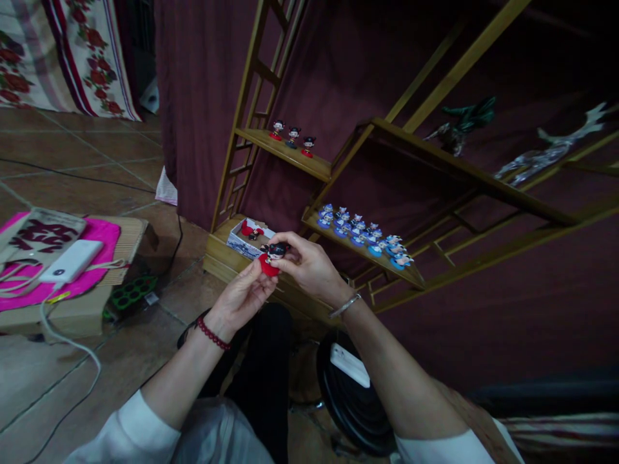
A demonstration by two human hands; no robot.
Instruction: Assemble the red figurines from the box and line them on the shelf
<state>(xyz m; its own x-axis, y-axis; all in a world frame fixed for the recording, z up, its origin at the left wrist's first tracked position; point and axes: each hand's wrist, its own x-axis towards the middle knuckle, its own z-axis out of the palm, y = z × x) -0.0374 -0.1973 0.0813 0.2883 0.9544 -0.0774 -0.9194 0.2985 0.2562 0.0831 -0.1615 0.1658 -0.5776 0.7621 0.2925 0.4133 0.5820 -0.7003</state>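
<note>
A small figurine (271, 259) with black hair and a red base is held up between both hands. My left hand (244, 293) pinches its red base from below, thumb on top. The fingers and thumb of my right hand (305, 261) close on its dark head from the right side. Just behind the hands, an open patterned box (249, 240) sits on the low wooden shelf with red and black figurines inside. My right hand hides part of the box's near right corner.
Three similar figurines (293, 136) stand on the upper left shelf. Rows of blue figurines (360, 233) fill the middle shelf; a glassy ornament (546, 151) is at far right. A black stool (355, 406) carries a white phone (350, 365). A white power bank (72, 261) lies left, its cable trailing.
</note>
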